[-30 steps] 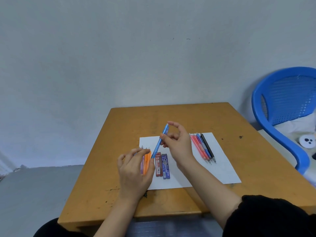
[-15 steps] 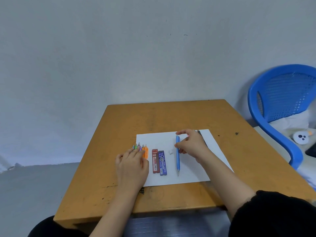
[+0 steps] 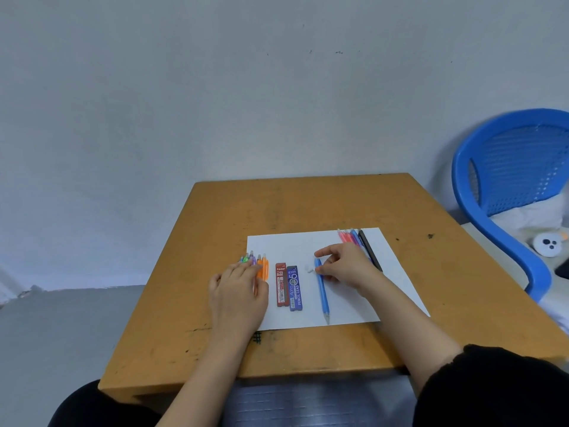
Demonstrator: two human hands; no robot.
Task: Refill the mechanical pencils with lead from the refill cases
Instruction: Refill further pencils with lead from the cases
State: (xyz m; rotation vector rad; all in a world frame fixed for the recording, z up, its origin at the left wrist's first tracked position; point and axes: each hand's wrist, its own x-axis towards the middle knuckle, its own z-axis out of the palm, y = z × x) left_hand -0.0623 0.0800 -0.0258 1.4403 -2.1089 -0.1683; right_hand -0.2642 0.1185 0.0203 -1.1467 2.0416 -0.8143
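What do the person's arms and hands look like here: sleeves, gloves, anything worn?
The left hand and right hand are both bare, with no gloves, rings or watch visible. Both forearms are uncovered. A black sleeve starts on the right arm near the elbow, loose fabric with no markings. No sleeve shows on the left arm before it leaves the frame.

Soft, even, cool light; a mildly soft picture
The right hand (image 3: 348,266) throws only a faint, blurred shadow on the paper (image 3: 286,245); the wall (image 3: 215,103) dims toward the left corner, the wide lens bends the chair (image 3: 468,192) and bench (image 3: 308,201) edges, and small print is fuzzy
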